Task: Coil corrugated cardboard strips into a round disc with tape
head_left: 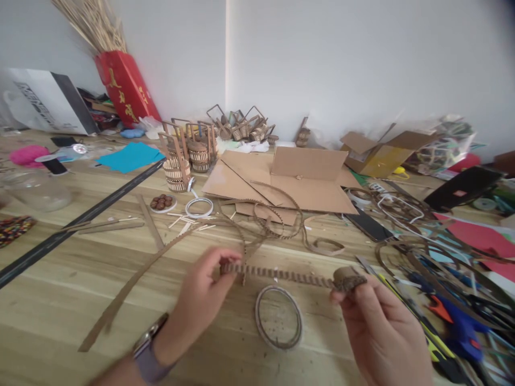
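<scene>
A corrugated cardboard strip (284,275) is stretched between my two hands above the table. My left hand (201,292) pinches it near its left part, and more of the strip trails off behind the fingers. My right hand (382,321) is closed around a small coil (349,277) wound from the strip's other end. Just below the strip, a roll of white tape (279,317) lies flat. Long loose cardboard strips (137,279) curl across the table to the left and behind my hands.
Small woven baskets (177,170) with handles stand at the back. Flat cardboard pieces (309,187) lie in the middle, near a second tape ring (199,207) and a dish of brown balls (163,202). A blue glue gun (462,332) and yellow cutter (442,348) lie at right.
</scene>
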Available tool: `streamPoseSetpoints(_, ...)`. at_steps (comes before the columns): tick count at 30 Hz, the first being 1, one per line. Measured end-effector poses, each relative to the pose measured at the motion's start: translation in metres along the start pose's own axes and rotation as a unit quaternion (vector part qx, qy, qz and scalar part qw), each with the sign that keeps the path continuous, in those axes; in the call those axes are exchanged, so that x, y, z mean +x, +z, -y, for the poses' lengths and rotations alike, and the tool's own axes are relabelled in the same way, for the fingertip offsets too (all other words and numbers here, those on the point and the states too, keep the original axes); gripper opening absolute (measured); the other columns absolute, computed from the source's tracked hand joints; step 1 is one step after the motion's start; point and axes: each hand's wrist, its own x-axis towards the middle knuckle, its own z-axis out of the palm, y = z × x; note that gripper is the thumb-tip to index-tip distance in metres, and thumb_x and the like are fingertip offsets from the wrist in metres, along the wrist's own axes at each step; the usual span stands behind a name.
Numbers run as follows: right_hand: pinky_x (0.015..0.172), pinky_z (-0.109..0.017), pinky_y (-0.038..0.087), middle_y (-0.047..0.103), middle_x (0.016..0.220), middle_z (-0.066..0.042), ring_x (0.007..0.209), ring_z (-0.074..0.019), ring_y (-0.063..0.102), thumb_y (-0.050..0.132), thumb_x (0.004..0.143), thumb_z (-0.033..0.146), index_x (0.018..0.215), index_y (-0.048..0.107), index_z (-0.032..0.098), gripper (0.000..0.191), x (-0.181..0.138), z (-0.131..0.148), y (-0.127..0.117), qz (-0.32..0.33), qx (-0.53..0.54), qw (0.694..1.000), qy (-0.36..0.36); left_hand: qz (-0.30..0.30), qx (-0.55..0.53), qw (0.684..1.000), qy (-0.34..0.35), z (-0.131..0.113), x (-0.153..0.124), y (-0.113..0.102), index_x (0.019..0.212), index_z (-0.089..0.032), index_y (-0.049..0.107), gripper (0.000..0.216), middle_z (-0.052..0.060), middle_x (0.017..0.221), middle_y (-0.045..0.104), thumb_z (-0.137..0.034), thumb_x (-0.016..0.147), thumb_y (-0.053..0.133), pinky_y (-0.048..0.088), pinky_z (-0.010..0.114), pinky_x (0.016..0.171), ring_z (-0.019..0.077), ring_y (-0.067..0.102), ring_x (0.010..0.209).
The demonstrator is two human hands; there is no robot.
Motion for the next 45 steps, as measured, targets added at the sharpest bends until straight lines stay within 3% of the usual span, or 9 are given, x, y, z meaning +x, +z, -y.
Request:
streamPoseSetpoints(5,0.052,-0.011,0.057,0.067,0.058,0.006,0.049,-0.0067,0.064,0.094,0.043,0.037,0.065,0.069,0.018,0.039,0.027,0.004,0.001,-0.145,0.124,0.978,0.088,-0.199,-0.115,0.972,-0.054,0.012,0.025,-0.017,0.087,-0.022,0.066,0.017,0.0,0.09,0.069,-0.032,0.074,0.069,0.046,0.031,0.086,0.0218,0.063,0.093)
streamPoseSetpoints(8,0.055,-0.01,0.06,0.069,0.06,0.005,0.051,-0.0064,0.067,0.088,0.059,0.024,0.069,0.067,0.016,0.024,0.043,0.004,-0.008,-0.226,0.172,0.952,0.114,-0.264,-0.182,0.945,-0.067,0.017,0.035,-0.021,0.092,-0.021,0.064,0.026,0.003,0.099,0.069,-0.039,0.075,0.069,0.044,0.034,0.094,0.024,0.061,0.105)
streamPoseSetpoints(20,0.07,-0.01,0.061,0.072,0.076,0.003,0.074,-0.0074,0.074,0.055,0.091,0.008,0.073,0.064,0.019,0.024,0.065,-0.008,-0.038,-0.239,0.189,0.941,0.145,-0.203,-0.239,0.934,-0.173,0.011,0.033,-0.009,0.136,-0.02,0.04,0.06,0.013,0.145,0.046,-0.027,0.08,0.061,0.031,0.04,0.116,0.0255,0.041,0.138)
streamPoseSetpoints(25,0.075,-0.01,0.06,0.072,0.084,-0.001,0.081,-0.0085,0.074,0.061,0.089,0.01,0.075,0.066,0.017,0.016,0.07,-0.024,-0.048,-0.206,0.179,0.956,0.11,-0.207,0.008,0.978,0.026,0.014,0.02,-0.007,0.144,-0.024,0.032,0.07,0.011,0.15,0.035,-0.016,0.08,0.06,0.019,0.048,0.12,0.0276,0.026,0.144)
streamPoseSetpoints(29,0.075,-0.012,0.06,0.073,0.083,-0.001,0.079,-0.0102,0.075,0.07,0.084,0.018,0.076,0.066,0.019,0.009,0.061,-0.035,-0.04,-0.162,0.163,0.969,0.092,-0.23,0.215,0.895,0.316,0.006,-0.002,-0.005,0.142,-0.026,0.037,0.071,0.01,0.147,0.035,-0.001,0.078,0.057,0.02,0.052,0.117,0.0321,0.019,0.145)
streamPoseSetpoints(32,0.077,-0.013,0.061,0.074,0.082,0.0,0.082,-0.0121,0.075,0.076,0.078,0.022,0.079,0.069,0.019,0.008,0.043,-0.037,-0.022,-0.135,0.154,0.973,0.11,-0.006,0.182,0.893,0.411,-0.004,-0.018,0.001,0.129,-0.022,0.051,0.053,0.007,0.119,0.06,0.002,0.081,0.052,0.04,0.033,0.105,0.0216,0.054,0.118)
streamPoseSetpoints(37,0.073,-0.017,0.063,0.077,0.086,-0.004,0.084,-0.0164,0.075,0.086,0.066,0.028,0.082,0.073,0.016,0.024,0.003,-0.031,0.015,-0.074,0.142,0.968,0.192,0.321,0.041,0.938,0.122,-0.016,-0.035,0.024,0.106,-0.017,0.069,0.021,0.007,0.092,0.071,-0.026,0.089,0.061,0.049,0.025,0.072,0.0188,0.065,0.077)
streamPoseSetpoints(40,0.071,-0.023,0.064,0.077,0.082,-0.002,0.077,-0.0172,0.075,0.088,0.062,0.036,0.079,0.072,0.017,0.03,-0.017,-0.029,0.029,-0.01,0.14,0.962,0.232,0.318,-0.078,0.943,-0.054,-0.012,-0.037,0.036,0.115,-0.016,0.065,0.037,0.004,0.087,0.068,-0.039,0.087,0.064,0.047,0.024,0.064,0.0183,0.062,0.074)
streamPoseSetpoints(45,0.074,-0.035,0.062,0.077,0.087,-0.007,0.078,-0.0224,0.074,0.077,0.075,0.049,0.09,0.071,0.018,0.034,-0.037,-0.036,0.033,0.128,0.063,0.964,0.225,0.256,-0.185,0.941,-0.121,0.002,-0.035,0.043,0.095,-0.013,0.066,0.03,0.006,0.089,0.069,-0.041,0.083,0.066,0.049,0.027,0.072,0.0203,0.063,0.081)
